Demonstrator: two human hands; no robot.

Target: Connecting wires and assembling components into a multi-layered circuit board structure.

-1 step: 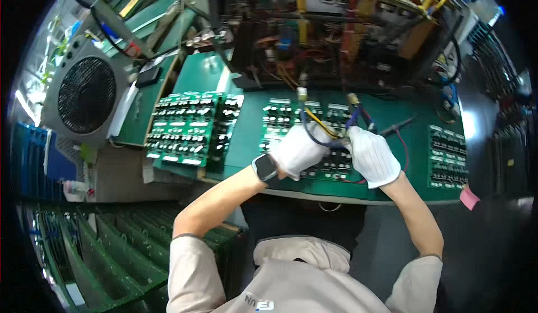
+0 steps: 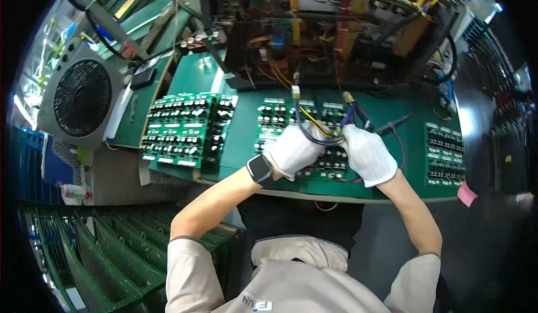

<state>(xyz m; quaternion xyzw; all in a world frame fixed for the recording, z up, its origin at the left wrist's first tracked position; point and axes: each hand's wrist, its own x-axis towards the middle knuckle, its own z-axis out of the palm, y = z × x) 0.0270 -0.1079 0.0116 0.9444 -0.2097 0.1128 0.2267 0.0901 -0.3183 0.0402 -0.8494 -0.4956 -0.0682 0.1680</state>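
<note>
Both my hands wear white gloves and meet over a green circuit board panel (image 2: 272,113) lying on the green bench mat. My left hand (image 2: 297,151) is closed at the cable bundle (image 2: 311,137), whose dark and yellow wires curve up to a pale connector (image 2: 296,91). Close beside it, my right hand (image 2: 370,157) pinches at the bundle's right end, near purple wires rising to a second connector (image 2: 348,98). The exact grip points are hidden by the gloves. Past my right fingers lies a dark pen-shaped probe (image 2: 391,127) with a red wire (image 2: 403,150).
Stacked circuit board panels (image 2: 175,129) stand at the left, and another panel (image 2: 445,155) lies near the right edge. Behind the hands is a dark rack (image 2: 319,55) of wired equipment. A grey fan (image 2: 83,97) and green slotted racks (image 2: 106,251) occupy the left side.
The whole view has shifted slightly. My hands stay together over the panel, with the cable bundle still between them.
</note>
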